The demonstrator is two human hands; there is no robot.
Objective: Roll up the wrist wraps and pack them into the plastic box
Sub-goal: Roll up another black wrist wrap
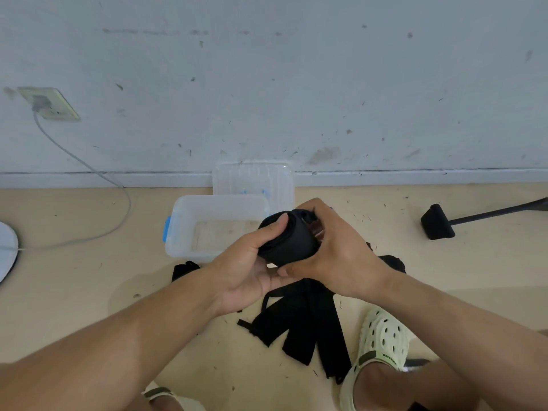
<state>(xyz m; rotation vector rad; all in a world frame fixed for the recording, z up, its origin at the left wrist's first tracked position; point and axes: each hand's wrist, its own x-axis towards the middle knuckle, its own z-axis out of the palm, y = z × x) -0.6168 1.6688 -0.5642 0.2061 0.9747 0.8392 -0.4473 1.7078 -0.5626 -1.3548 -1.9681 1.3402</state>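
A rolled black wrist wrap (292, 241) is held in the air between both hands, just right of the plastic box. My left hand (252, 264) cups it from below with the thumb pressed on its top edge. My right hand (335, 247) curls round its right side, fingers over the top. The clear plastic box (184, 229) with a blue latch stands open on the floor, nothing visible inside. Several unrolled black wraps (308, 324) lie spread on the floor below my hands.
The box's clear lid (253, 179) leans against the grey wall. A black-headed tool with a long handle (439, 222) lies at right. A grey cable (89, 170) runs from a wall socket at left. My foot in a pale green clog (379, 342) is at lower right.
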